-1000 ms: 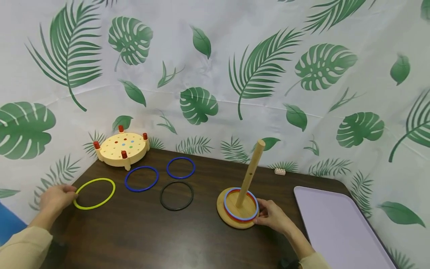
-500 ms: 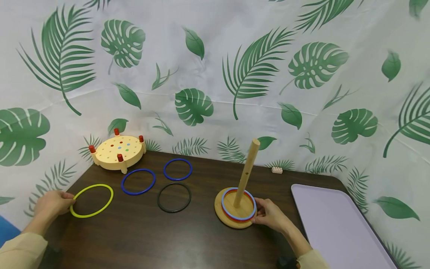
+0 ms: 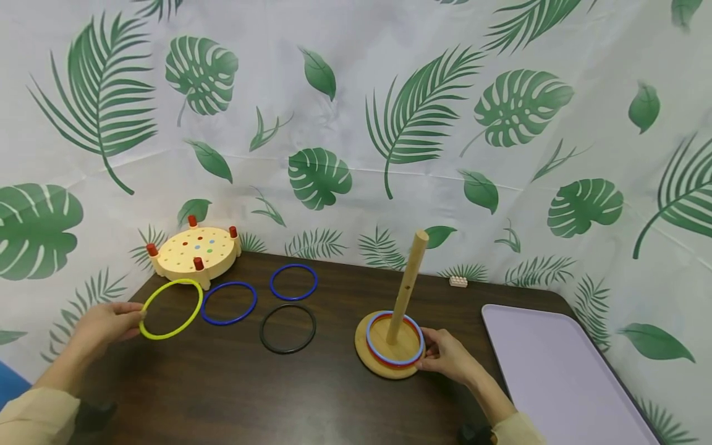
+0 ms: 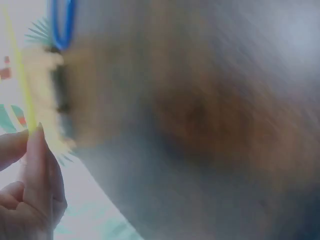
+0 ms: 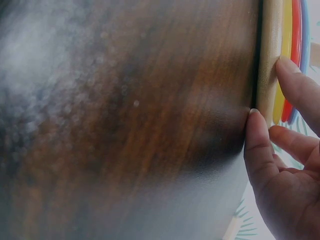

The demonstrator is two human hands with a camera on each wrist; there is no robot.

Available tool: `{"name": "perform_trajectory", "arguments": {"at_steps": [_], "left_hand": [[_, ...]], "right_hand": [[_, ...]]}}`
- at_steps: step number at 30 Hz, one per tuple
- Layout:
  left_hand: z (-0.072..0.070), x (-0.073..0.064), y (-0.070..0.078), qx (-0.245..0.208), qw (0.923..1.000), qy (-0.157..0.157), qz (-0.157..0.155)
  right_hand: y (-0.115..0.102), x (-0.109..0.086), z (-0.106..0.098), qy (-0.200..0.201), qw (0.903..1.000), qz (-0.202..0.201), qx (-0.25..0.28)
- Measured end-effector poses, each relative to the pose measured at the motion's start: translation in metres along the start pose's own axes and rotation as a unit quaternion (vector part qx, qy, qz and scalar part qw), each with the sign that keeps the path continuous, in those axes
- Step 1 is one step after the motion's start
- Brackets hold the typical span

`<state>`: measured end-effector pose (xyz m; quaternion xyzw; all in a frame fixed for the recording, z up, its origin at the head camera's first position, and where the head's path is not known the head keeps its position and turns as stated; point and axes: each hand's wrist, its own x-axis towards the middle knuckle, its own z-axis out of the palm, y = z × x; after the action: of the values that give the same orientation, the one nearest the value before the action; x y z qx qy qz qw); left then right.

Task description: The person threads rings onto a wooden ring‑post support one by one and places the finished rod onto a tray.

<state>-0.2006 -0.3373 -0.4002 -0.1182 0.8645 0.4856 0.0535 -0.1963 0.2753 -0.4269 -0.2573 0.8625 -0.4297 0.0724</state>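
At the left in the head view, my left hand (image 3: 109, 327) pinches the rim of a yellow ring (image 3: 198, 303) between thumb and fingers, holding it tilted above the table. The left wrist view shows the same yellow ring (image 4: 22, 85) at the fingertips. My right hand (image 3: 452, 358) holds the edge of a ring-toss stand's round wooden base (image 3: 364, 352). A wooden peg (image 3: 410, 281) rises from this base, with a light blue ring (image 3: 369, 346) around it. The right wrist view reveals a red ring (image 5: 296, 30) and a yellow ring (image 5: 286, 40) stacked below the light blue one.
Two blue rings (image 3: 229, 322) (image 3: 293, 299) and a black ring (image 3: 287, 352) lie on the dark table (image 3: 311, 395). Behind them, a round cream toy with red-tipped legs (image 3: 194, 250) stands at back left. A lilac tray (image 3: 556, 364) lies right; a small pale block (image 3: 458, 282) sits at the back edge.
My left hand has raised the yellow ring off the table and moved it slightly right. My right hand stays at the base's edge. The head view has shifted slightly.
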Motion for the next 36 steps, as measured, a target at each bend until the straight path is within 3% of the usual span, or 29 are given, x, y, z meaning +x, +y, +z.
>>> {"name": "perform_trajectory", "arguments": {"at_steps": [4,9,20,26,36], "left_hand": [[0.011,-0.002,0.028,-0.034,0.9992,-0.013,0.015],[0.032,-0.008,0.074,-0.066,0.9950,-0.032,0.068],[0.088,-0.036,0.175,-0.164,0.9651,-0.111,0.171],[0.124,-0.042,0.212,-0.174,0.9555,-0.140,0.194],[0.176,-0.051,0.260,-0.196,0.9403,-0.176,0.215]], "right_hand": [[0.000,0.000,0.000,0.002,1.0000,0.004,-0.006],[0.000,-0.001,0.000,0.002,0.9999,0.001,-0.013],[0.000,0.000,0.000,0.003,0.9999,0.001,-0.013],[-0.001,0.000,-0.001,-0.001,1.0000,0.002,-0.007],[0.001,0.001,-0.001,0.001,0.9996,0.004,-0.029]]}}
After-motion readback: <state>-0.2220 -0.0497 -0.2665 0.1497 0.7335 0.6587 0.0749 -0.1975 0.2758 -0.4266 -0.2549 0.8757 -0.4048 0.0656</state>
